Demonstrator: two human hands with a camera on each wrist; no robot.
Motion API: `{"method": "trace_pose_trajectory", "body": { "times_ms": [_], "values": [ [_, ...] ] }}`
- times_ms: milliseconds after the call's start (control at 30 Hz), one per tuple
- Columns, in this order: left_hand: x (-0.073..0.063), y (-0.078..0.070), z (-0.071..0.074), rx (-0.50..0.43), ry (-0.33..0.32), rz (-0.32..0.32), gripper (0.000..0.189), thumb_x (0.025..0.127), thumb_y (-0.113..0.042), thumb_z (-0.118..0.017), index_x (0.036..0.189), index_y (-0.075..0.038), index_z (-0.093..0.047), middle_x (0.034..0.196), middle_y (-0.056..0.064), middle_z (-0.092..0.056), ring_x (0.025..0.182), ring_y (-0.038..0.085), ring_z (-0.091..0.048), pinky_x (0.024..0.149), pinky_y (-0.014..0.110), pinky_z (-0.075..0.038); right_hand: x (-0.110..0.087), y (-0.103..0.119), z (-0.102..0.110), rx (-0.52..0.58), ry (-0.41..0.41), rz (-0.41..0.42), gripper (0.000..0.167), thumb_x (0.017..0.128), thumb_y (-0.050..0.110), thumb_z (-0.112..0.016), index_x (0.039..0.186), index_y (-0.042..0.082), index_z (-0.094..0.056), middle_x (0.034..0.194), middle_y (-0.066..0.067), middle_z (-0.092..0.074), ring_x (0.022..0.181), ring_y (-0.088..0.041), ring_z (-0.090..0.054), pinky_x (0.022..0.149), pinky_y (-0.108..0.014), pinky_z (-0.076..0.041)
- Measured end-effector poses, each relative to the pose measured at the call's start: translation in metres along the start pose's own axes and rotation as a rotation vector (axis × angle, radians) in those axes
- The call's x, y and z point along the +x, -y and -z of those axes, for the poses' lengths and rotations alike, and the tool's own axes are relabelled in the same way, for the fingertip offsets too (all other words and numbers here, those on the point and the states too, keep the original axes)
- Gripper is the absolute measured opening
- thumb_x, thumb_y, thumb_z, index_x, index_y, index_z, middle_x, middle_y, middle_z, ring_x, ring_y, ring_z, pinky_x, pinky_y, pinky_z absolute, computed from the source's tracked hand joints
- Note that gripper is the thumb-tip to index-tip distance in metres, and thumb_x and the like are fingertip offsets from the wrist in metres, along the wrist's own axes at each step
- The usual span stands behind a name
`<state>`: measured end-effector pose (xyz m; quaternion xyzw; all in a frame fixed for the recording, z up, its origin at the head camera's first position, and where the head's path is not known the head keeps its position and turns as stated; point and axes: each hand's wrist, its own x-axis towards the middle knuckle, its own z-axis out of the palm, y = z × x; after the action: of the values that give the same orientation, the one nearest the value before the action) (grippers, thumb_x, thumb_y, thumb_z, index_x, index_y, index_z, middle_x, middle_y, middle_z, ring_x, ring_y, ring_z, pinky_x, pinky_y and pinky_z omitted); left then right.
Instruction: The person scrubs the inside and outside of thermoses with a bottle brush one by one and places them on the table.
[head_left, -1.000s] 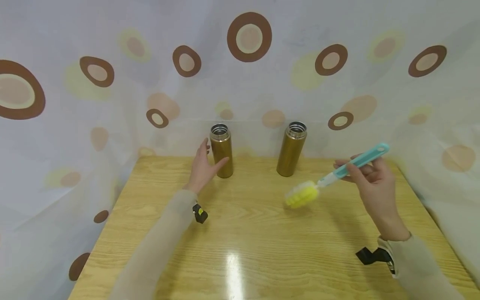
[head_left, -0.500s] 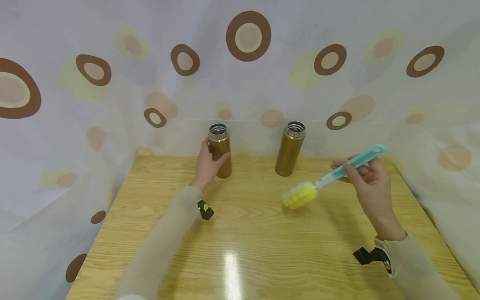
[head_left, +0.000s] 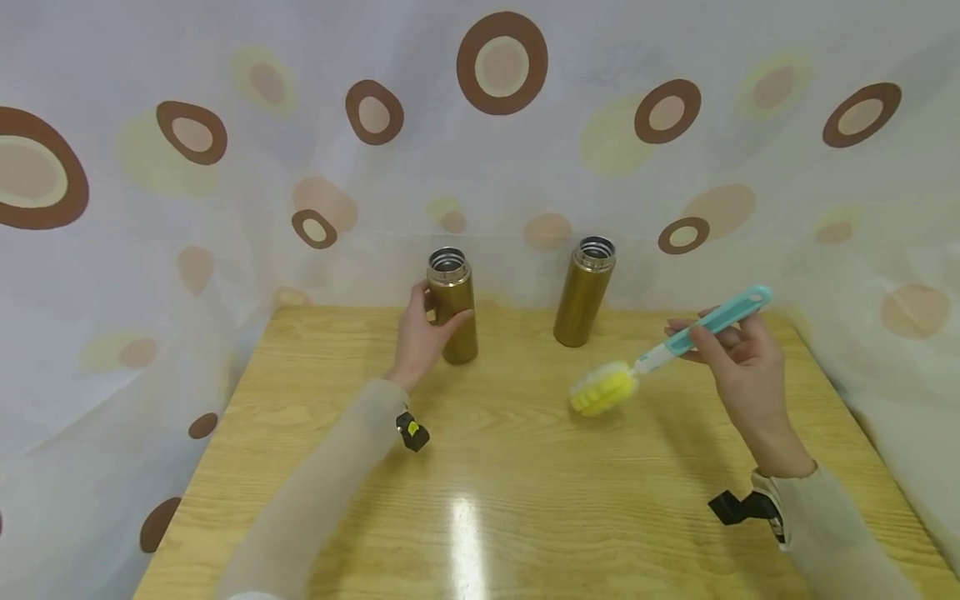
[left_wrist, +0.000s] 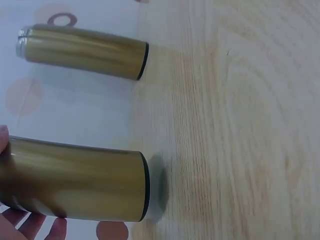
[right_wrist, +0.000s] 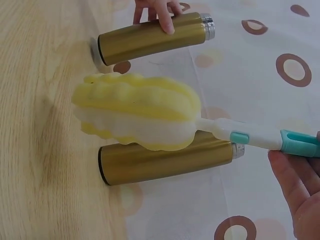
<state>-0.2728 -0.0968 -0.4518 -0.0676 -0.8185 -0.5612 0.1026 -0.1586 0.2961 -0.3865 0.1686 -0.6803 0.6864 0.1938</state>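
Note:
My left hand (head_left: pixel 420 342) grips a gold vacuum flask (head_left: pixel 456 321) around its body, thumb on the near side and fingers behind. The flask has an uncapped steel neck. In the left wrist view a shadow shows just off its black base. To its right a second, matching uncapped flask (head_left: pixel 579 308) stands upright on the table. My right hand (head_left: pixel 750 375) pinches the turquoise handle of a bottle brush (head_left: pixel 723 318). The brush's yellow and white sponge head (right_wrist: pixel 135 112) points down to the left, in the air in front of the second flask.
The wooden table (head_left: pixel 525 483) runs back to a hanging cloth (head_left: pixel 495 183) printed with brown rings, close behind both flasks. More of the cloth hangs along the left and right sides.
My left hand has closed around the left flask and shifted it slightly right and toward me. My right hand and the bottle brush have stayed almost in place.

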Motion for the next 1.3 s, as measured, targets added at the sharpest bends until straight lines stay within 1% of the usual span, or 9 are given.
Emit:
{"method": "trace_pose_trajectory", "body": {
  "times_ms": [267, 400, 533, 633, 767, 833, 1100, 1233, 1300],
  "values": [
    [-0.025, -0.013, -0.009, -0.009, 0.064, -0.039, 0.078, 0.089, -0.032, -0.086, 0.150, -0.009, -0.044, 0.142, 0.016, -0.060, 0.128, 0.030, -0.059, 0.099, 0.047, -0.056, 0.002, -0.004, -0.004, 0.020, 0.025, 0.019, 0.023, 0.103, -0.007, -0.057, 0.125, -0.013, -0.054, 0.111, -0.012, -0.078, 0.103, -0.019, -0.076, 0.083, -0.030, -0.062],
    [-0.037, -0.020, -0.016, -0.005, 0.088, -0.076, 0.076, 0.087, -0.029, -0.087, 0.148, -0.010, -0.046, 0.140, 0.015, -0.062, 0.125, 0.030, -0.061, 0.097, 0.047, -0.057, 0.004, -0.005, -0.006, -0.002, 0.017, 0.015, 0.022, 0.103, -0.005, -0.057, 0.125, -0.011, -0.056, 0.110, -0.011, -0.078, 0.101, -0.020, -0.076, 0.082, -0.030, -0.062],
    [-0.046, -0.021, -0.025, 0.008, 0.113, -0.096, 0.076, 0.087, -0.028, -0.087, 0.148, -0.010, -0.046, 0.141, 0.015, -0.062, 0.124, 0.030, -0.062, 0.096, 0.046, -0.058, 0.004, -0.006, -0.006, 0.001, 0.026, 0.032, 0.024, 0.103, -0.007, -0.056, 0.126, -0.014, -0.053, 0.109, -0.011, -0.078, 0.099, -0.019, -0.076, 0.080, -0.028, -0.062],
    [-0.055, -0.021, -0.030, 0.000, 0.126, -0.092, 0.076, 0.087, -0.026, -0.088, 0.148, -0.009, -0.046, 0.142, 0.014, -0.061, 0.125, 0.029, -0.062, 0.096, 0.046, -0.058, 0.004, -0.006, -0.006, 0.016, 0.038, 0.042, 0.025, 0.103, -0.009, -0.055, 0.126, -0.016, -0.051, 0.109, -0.011, -0.078, 0.099, -0.019, -0.077, 0.079, -0.028, -0.062],
    [-0.065, -0.023, -0.035, -0.017, 0.148, -0.102, 0.076, 0.086, -0.024, -0.088, 0.148, -0.007, -0.047, 0.142, 0.013, -0.061, 0.125, 0.029, -0.062, 0.097, 0.046, -0.058, 0.004, -0.006, -0.006, 0.023, 0.039, 0.044, 0.024, 0.103, -0.009, -0.055, 0.126, -0.014, -0.053, 0.109, -0.010, -0.078, 0.099, -0.018, -0.077, 0.079, -0.028, -0.062],
    [-0.068, -0.025, -0.037, -0.028, 0.161, -0.111, 0.075, 0.086, -0.023, -0.088, 0.148, -0.007, -0.047, 0.142, 0.012, -0.061, 0.125, 0.028, -0.061, 0.098, 0.045, -0.057, 0.004, -0.006, -0.006, 0.024, 0.035, 0.048, 0.024, 0.103, -0.009, -0.055, 0.127, -0.012, -0.054, 0.109, -0.010, -0.078, 0.099, -0.018, -0.077, 0.079, -0.028, -0.062],
    [-0.080, -0.032, -0.047, -0.048, 0.194, -0.117, 0.075, 0.086, -0.025, -0.089, 0.147, -0.009, -0.048, 0.141, 0.009, -0.062, 0.125, 0.025, -0.061, 0.098, 0.042, -0.057, 0.007, 0.000, -0.007, 0.041, 0.029, 0.074, 0.024, 0.103, -0.010, -0.054, 0.126, -0.015, -0.053, 0.109, -0.012, -0.078, 0.098, -0.019, -0.077, 0.079, -0.028, -0.062],
    [-0.085, -0.032, -0.053, -0.053, 0.208, -0.117, 0.075, 0.085, -0.024, -0.089, 0.147, -0.009, -0.049, 0.141, 0.008, -0.062, 0.125, 0.024, -0.061, 0.099, 0.041, -0.056, 0.010, 0.004, -0.002, 0.081, 0.021, 0.085, 0.026, 0.103, -0.012, -0.051, 0.127, -0.019, -0.049, 0.111, -0.015, -0.077, 0.096, -0.020, -0.077, 0.079, -0.029, -0.062],
    [-0.087, -0.031, -0.055, -0.053, 0.214, -0.109, 0.075, 0.085, -0.024, -0.089, 0.147, -0.009, -0.049, 0.142, 0.008, -0.062, 0.125, 0.024, -0.061, 0.099, 0.041, -0.056, 0.013, 0.007, 0.001, 0.105, 0.014, 0.090, 0.026, 0.103, -0.012, -0.050, 0.128, -0.019, -0.049, 0.111, -0.016, -0.077, 0.096, -0.021, -0.077, 0.080, -0.029, -0.062]
  ]
}}
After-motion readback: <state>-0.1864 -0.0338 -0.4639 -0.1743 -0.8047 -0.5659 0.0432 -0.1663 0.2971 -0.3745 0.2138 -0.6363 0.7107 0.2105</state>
